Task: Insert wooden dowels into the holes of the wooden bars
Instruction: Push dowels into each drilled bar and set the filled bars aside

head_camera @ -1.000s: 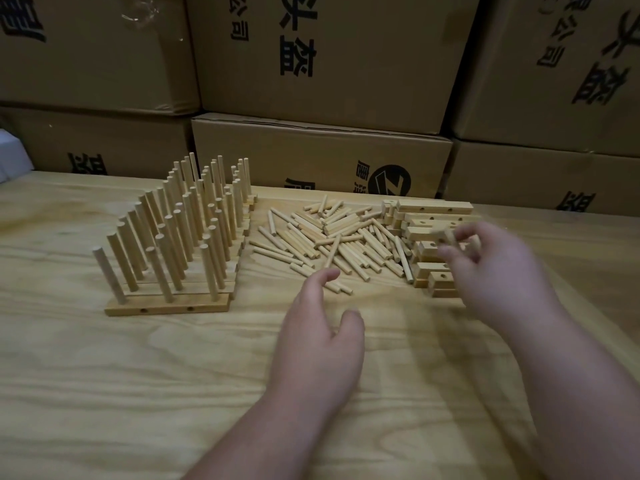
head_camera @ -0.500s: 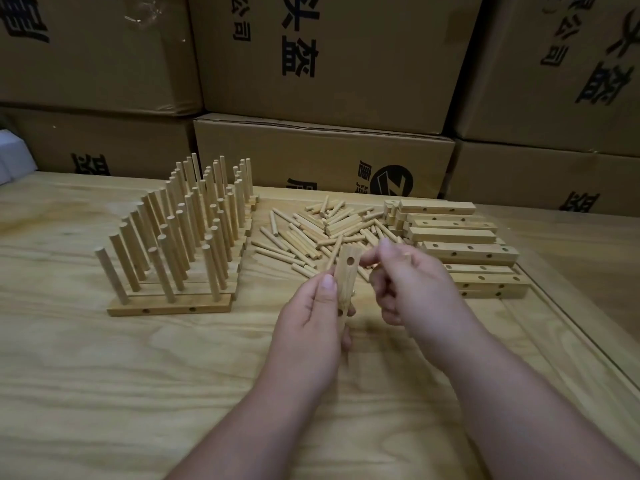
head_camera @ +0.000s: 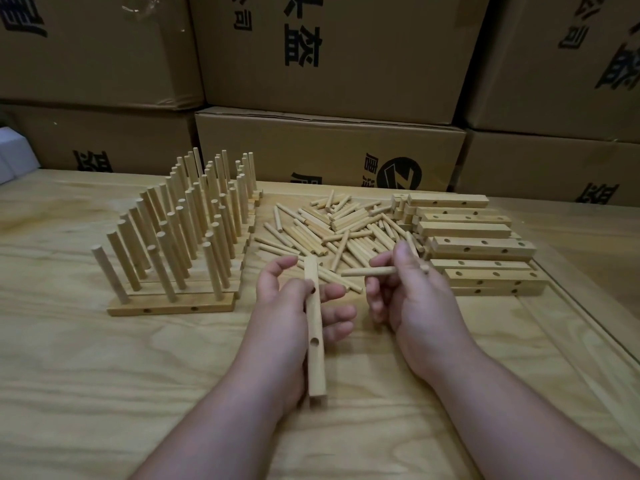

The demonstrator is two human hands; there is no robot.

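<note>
Head view, looking down on a pale plywood desk (head_camera: 86, 393). Left hand (head_camera: 294, 306) at the centre, gripping a long, pale square wooden bar (head_camera: 315, 341), held lengthwise from twelve to six o'clock, round hole showing on its upper face, near end jutting past the wrist. Thumb curled round the bar's left side, fingers spread out to its right. Right hand (head_camera: 412, 299) at three o'clock of the left, pinching a short, pale round wooden dowel (head_camera: 370, 271) between thumb and fingertips; dowel lying level, free tip pointing toward nine o'clock, close to the bar's far end yet apart from it. At twelve o'clock of both hands, a loose heap of matching wooden dowels (head_camera: 339, 233) on the desk. At two o'clock, a stack of drilled wooden bars (head_camera: 474, 244) with bare holes. At ten o'clock, rows of finished wooden bars with upright dowels (head_camera: 183, 237), set side by side. Along the far edge, stacked brown cardboard boxes (head_camera: 329, 57) printed with black characters.
</note>
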